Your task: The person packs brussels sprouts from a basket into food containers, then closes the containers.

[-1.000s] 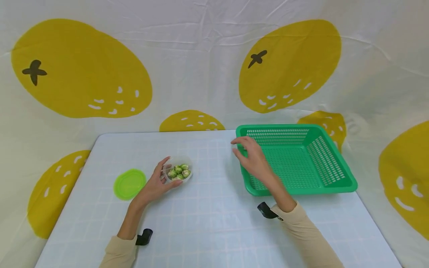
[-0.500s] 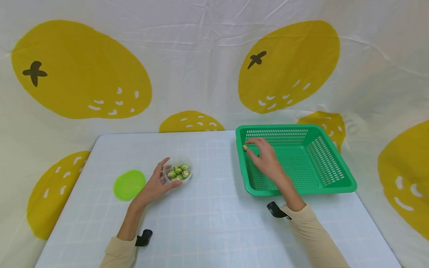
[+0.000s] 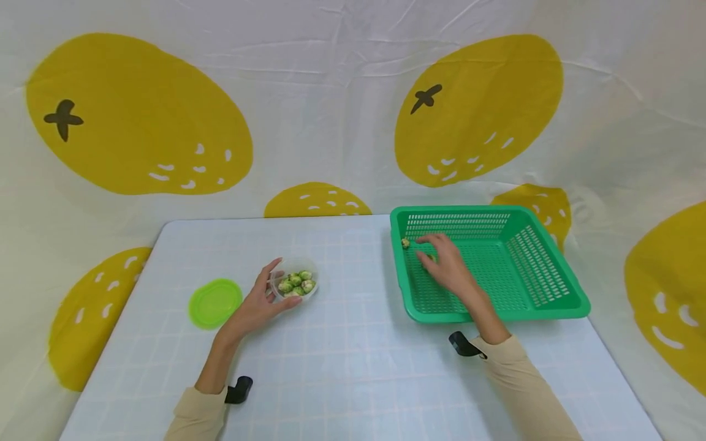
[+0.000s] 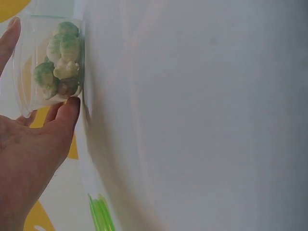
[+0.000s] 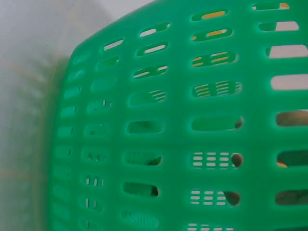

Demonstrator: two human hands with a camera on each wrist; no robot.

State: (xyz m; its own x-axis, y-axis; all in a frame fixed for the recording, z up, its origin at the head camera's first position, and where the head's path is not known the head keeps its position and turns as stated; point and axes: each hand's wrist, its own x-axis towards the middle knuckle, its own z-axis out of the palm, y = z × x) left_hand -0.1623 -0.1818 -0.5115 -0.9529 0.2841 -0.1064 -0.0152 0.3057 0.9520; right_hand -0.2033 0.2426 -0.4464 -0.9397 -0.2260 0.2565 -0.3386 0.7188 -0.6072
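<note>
In the head view, my left hand [image 3: 257,308] holds a small clear plastic container [image 3: 312,267] from its left side, fingers behind and thumb in front. Several Brussels sprouts [image 3: 298,282] lie inside it, also visible through its wall in the left wrist view. Over at the right, my right hand [image 3: 449,267] reaches down into a green plastic basket [image 3: 557,269], thumb and forefinger spread apart. A Brussels sprout [image 3: 432,258] shows in the gap between them, partly hidden by the thumb. Another single sprout [image 3: 405,243] rests near the basket's left wall. Mostly the basket's slotted wall [image 5: 178,110] fills the right wrist view.
A round bright green lid [image 3: 215,304] lies flat on the table left of the container. The table [image 3: 342,367] has a pale checked cover. Behind it hangs a white curtain [image 3: 325,122] printed with big yellow fruits.
My right hand has moved rightward from the basket's left rim into the basket, past the sprout by the left wall to the other sprout. The left hand and container stay put.
</note>
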